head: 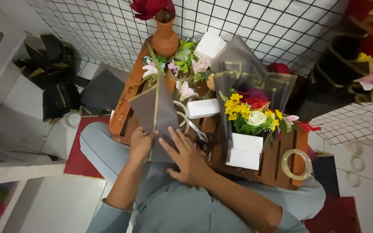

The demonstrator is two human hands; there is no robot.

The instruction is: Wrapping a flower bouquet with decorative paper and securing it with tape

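My left hand [140, 145] grips the lower left edge of a grey-brown wrapping sheet with a gold edge [157, 110], folded into a cone shape. My right hand [188, 156] lies flat on the sheet's lower right part, fingers spread. The sheet rests on a wooden crate tray [273, 166] across my lap. Behind the sheet stand pink lilies with green leaves [182, 64]. To the right sits a bouquet of yellow, white and red flowers [251, 113] in grey wrap, set in a white block [243, 151].
A terracotta vase [165, 36] with a red flower stands at the crate's far end. Tape rolls [295, 164] and a white foam block [202, 108] lie on the crate. A black wire grid [255, 21] backs the scene. Dark wrapping sheets [57, 86] lie at left.
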